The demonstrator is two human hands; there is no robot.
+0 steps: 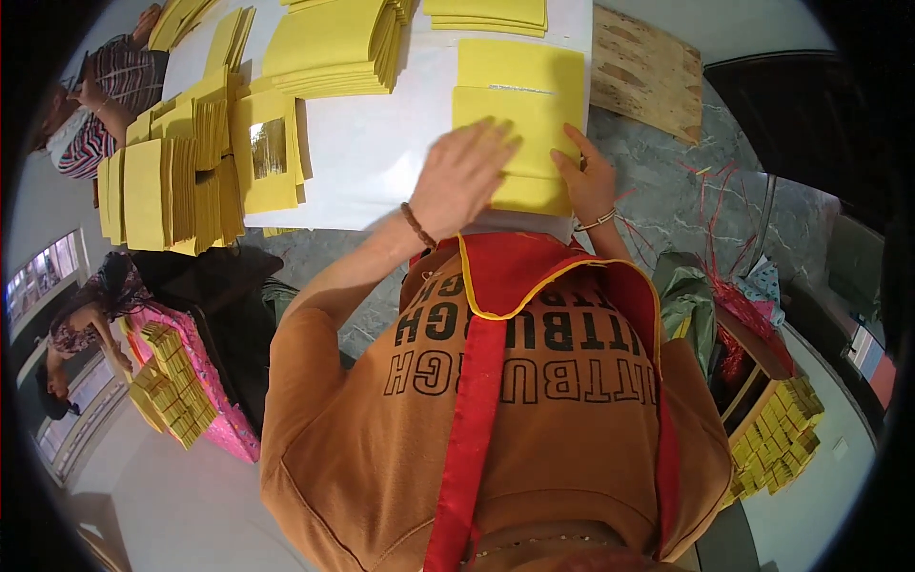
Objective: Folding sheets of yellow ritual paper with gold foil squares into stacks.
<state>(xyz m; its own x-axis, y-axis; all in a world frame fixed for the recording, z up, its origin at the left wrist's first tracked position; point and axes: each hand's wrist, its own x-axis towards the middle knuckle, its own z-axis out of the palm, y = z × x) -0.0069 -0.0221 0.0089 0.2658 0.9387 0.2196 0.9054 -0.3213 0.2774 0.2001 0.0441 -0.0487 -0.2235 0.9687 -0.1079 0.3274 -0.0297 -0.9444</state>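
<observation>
Card [543, 110] is lying, seemingly unfinished, under the flattened left hand [462, 176]; the right hand [593, 181] is splaying thumb from finger at its right edge. Stacks [329, 52] far left are looking done.

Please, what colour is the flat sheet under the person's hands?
Yellow; the flat sheet shows best in the head view.

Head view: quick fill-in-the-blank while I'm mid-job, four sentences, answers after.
1. Under the left hand, the paper is coloured ____.
2. The brown bracelet is worn on the ____.
3. The apron is ____ with yellow trim.
4. In this view, the plywood lies to the white table's ____.

Answers: yellow; left wrist; red; right.
</observation>
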